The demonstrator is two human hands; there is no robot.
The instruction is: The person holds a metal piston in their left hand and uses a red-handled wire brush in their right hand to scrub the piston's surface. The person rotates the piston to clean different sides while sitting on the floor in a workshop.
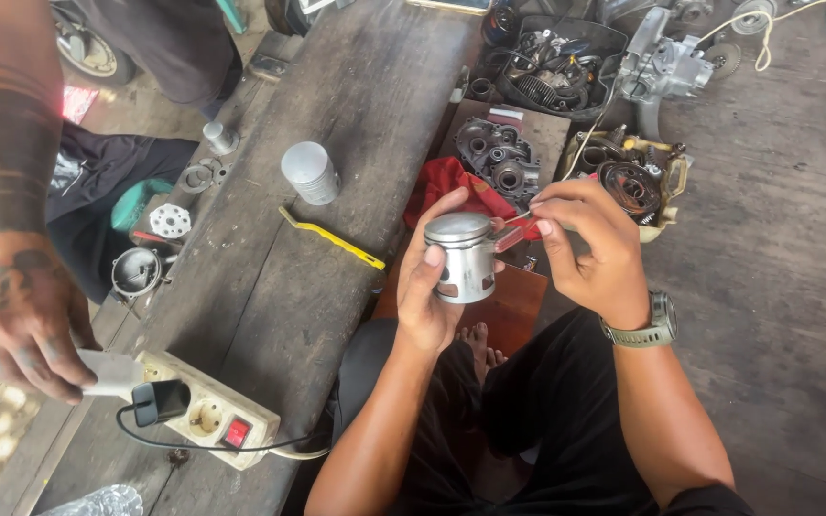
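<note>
Silver metal catches the light on the piston (462, 256), which sits upright in the left hand (430, 287); the fingers wrap round its skirt from behind and the thumb presses on its near side just below the crown. The right hand (593, 250) is closed in a pinch on a small red-handled tool (513, 232), whose tip touches the piston's upper edge on the right. A green wristwatch (650, 325) sits on the right wrist.

Just beyond the piston lies a red rag (451, 186), and past that a grey engine casing (497, 158) on the wooden surface (336, 115). Left of the piston, well apart, a yellow strip tool (332, 238) lies flat, and a second silver piston (311, 173) rests farther up the plank. Near the lower left, far from the piston, another person's tattooed hand (23, 320) grips a white plug at a cream power strip (207, 409).
</note>
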